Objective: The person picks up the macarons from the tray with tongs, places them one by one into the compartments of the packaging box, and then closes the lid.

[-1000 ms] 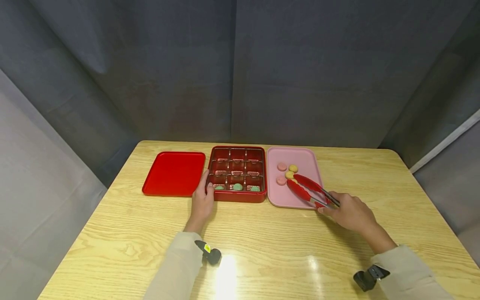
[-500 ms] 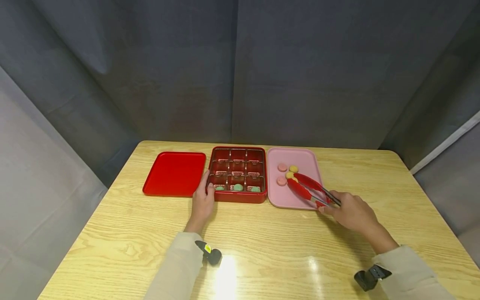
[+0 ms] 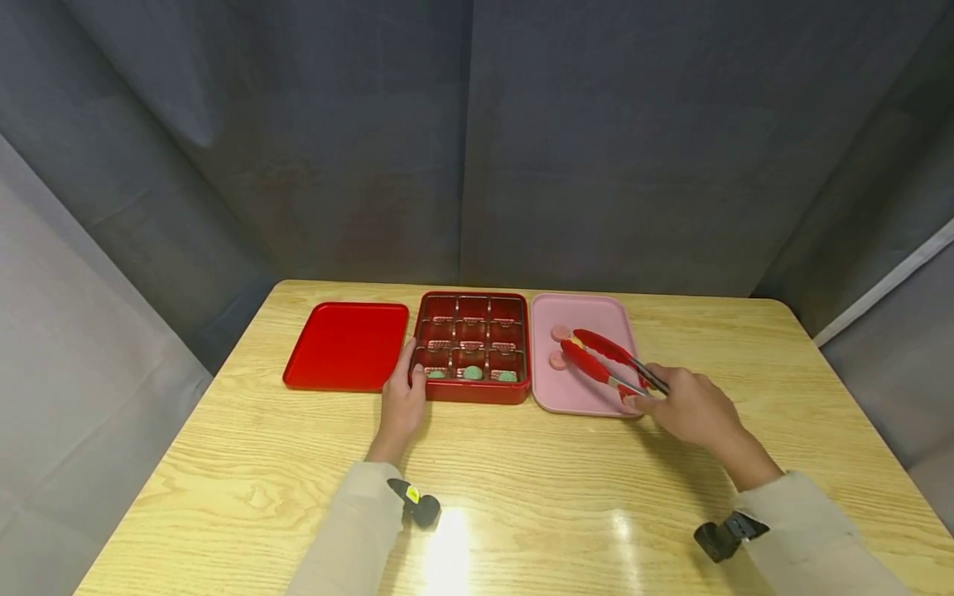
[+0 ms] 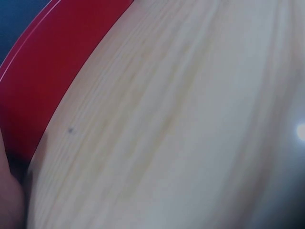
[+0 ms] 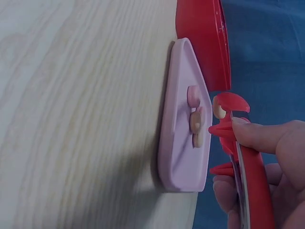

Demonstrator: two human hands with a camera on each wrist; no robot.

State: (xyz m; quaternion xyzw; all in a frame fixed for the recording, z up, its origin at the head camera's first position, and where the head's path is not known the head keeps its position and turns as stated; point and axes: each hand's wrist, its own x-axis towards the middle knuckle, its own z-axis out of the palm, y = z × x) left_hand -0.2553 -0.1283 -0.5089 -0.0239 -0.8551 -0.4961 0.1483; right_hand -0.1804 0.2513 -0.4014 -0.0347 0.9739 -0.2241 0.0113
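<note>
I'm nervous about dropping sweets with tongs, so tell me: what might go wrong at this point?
The yellow macaron sits right at the tips of the tongs, so it may slip out if the right hand loosens its grip.
Two pink macarons lie close by on the pink tray; a low sweep might knock them.
The left hand touches the red box; a push could nudge it into the tray.

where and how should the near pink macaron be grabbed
Probably best to pinch the near pink macaron by its left and right edges, coming down from the near side: it is round and lies flat on the pink tray, with the other pink macaron behind it.
</note>
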